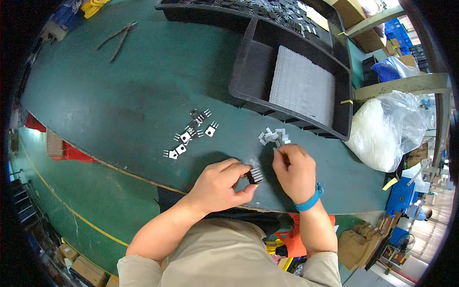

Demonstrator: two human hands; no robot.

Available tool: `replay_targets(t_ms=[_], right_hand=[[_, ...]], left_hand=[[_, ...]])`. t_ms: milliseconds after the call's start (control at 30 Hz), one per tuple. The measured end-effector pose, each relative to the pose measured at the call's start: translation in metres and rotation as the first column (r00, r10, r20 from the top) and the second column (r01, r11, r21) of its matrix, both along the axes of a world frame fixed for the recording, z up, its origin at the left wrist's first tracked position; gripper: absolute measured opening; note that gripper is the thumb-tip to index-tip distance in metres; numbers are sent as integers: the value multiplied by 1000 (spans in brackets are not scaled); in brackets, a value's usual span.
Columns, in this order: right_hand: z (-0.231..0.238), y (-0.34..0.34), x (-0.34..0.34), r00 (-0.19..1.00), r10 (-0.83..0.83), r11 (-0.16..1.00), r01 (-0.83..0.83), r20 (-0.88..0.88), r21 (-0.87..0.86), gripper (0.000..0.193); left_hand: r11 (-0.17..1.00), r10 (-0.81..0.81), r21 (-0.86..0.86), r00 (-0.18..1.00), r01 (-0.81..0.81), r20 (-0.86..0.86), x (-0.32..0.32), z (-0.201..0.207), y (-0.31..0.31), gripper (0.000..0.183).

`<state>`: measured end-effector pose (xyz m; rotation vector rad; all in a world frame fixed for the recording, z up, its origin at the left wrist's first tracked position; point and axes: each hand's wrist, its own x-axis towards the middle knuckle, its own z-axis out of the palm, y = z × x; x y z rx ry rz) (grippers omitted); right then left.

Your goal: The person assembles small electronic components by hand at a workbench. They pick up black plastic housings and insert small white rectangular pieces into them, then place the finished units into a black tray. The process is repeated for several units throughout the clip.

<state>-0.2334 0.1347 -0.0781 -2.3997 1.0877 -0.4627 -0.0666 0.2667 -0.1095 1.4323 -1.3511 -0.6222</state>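
Note:
My left hand [221, 187] is closed, thumb and fingers pinching a stack of transistors [255, 176] just above the table's near edge. The stack shows as a black block with a row of pale stripes. To the right, my right hand [294, 173] is closed in a pinch at the near side of a pile of small grey rectangular pieces [272, 137]. A bit of grey shows at its fingertips, but what it grips is mostly hidden. Loose transistors with black bodies, silvery backs and metal legs [185, 137] lie scattered left of both hands.
Behind the hands stands a black tray [244, 71] holding a white ribbed sheet [303, 86]. Another black bin [191, 13] beyond holds many dark parts. Pliers [117, 40] lie far left on the green table [119, 91]. A filled clear plastic bag [382, 131] sits at right.

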Motion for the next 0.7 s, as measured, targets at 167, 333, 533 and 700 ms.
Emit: replay_targets(t_ms=[167,333,533,700], right_hand=[[23,14,-13,945,-41,890,-112,323,441,12],[38,12,-12,900,260,885,-367,349,288,17],[36,18,-7,892,300,896,-385,337,223,17],[36,17,-7,884,338,893,-409,323,186,18]], left_hand=[[1000,-18,6,999,18,-51,4,1,-1,33],[996,-58,54,991,64,-118,9,2,1,34],[996,-68,52,989,75,-132,9,3,1,35],[995,-73,53,990,80,-124,10,3,1,35]])
